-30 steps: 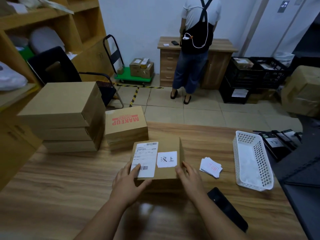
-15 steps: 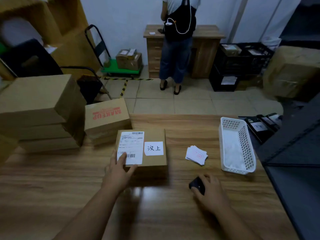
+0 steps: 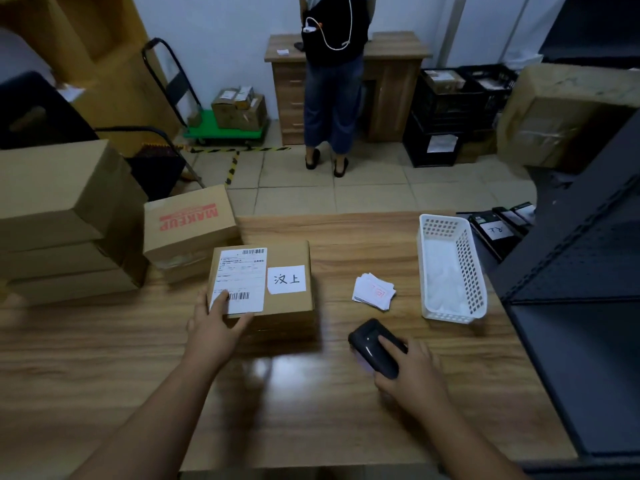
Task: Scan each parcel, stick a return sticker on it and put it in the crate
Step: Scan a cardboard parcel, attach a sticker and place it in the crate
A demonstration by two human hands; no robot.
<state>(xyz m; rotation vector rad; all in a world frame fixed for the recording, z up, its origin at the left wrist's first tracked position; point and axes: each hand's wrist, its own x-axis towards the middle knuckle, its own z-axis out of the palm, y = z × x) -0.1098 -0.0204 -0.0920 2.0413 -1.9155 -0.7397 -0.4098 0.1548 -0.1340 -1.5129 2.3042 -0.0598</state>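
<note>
A brown cardboard parcel [image 3: 287, 303] lies on the wooden table [image 3: 104, 358], with a white shipping label and a white sticker with two characters on its top. My left hand [image 3: 216, 325] holds its near left corner, fingers resting on the label. My right hand [image 3: 412, 372] grips a black handheld scanner [image 3: 375, 346] raised just off the table to the right of the parcel. A small pile of white return stickers [image 3: 374, 291] with red print lies beyond the scanner. Black crates [image 3: 450, 109] stand on the floor at the far right.
A MAKEUP box [image 3: 188, 221] and a stack of larger boxes [image 3: 65, 216] fill the table's left. A white perforated basket [image 3: 450, 268] sits at the right, beside dark metal shelving [image 3: 571, 271]. A person [image 3: 332, 81] stands at a far wooden cabinet, near a green trolley [image 3: 225, 129].
My right hand left the parcel, reached the black scanner on the table and has lifted it. My left hand stays on the parcel's near left corner.
</note>
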